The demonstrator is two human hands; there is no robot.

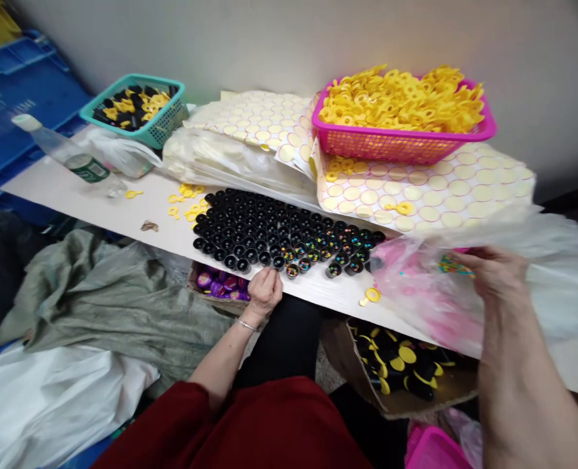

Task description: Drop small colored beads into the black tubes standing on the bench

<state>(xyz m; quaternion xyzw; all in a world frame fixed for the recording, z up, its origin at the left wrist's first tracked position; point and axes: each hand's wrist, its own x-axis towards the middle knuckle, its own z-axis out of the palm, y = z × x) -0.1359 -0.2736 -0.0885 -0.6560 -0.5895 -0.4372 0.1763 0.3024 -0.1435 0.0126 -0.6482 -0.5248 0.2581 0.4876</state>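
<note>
Rows of small black cups (249, 228) stand close together on the white table. Several at the right end hold tiny multicoloured beads; those on the left show none. My left hand (265, 290), closed with a bracelet at the wrist, rests at the table's front edge beside the nearest cups. What it holds, if anything, is hidden. Over the clear plastic bag (425, 293) on the right, my right hand (498, 267) pinches a small pink scoop-like piece carrying multicoloured beads (452, 265). A yellow ring with a tab (373, 295) lies between the cups and the bag.
A pink basket (401, 146) heaped with yellow rings stands on dotted sheets (445, 189). A teal basket (164, 124), a plastic bottle (86, 166) and loose yellow rings (193, 210) are leftward. Below the table sit boxes of purple pieces (223, 284) and black-and-yellow pieces (401, 365).
</note>
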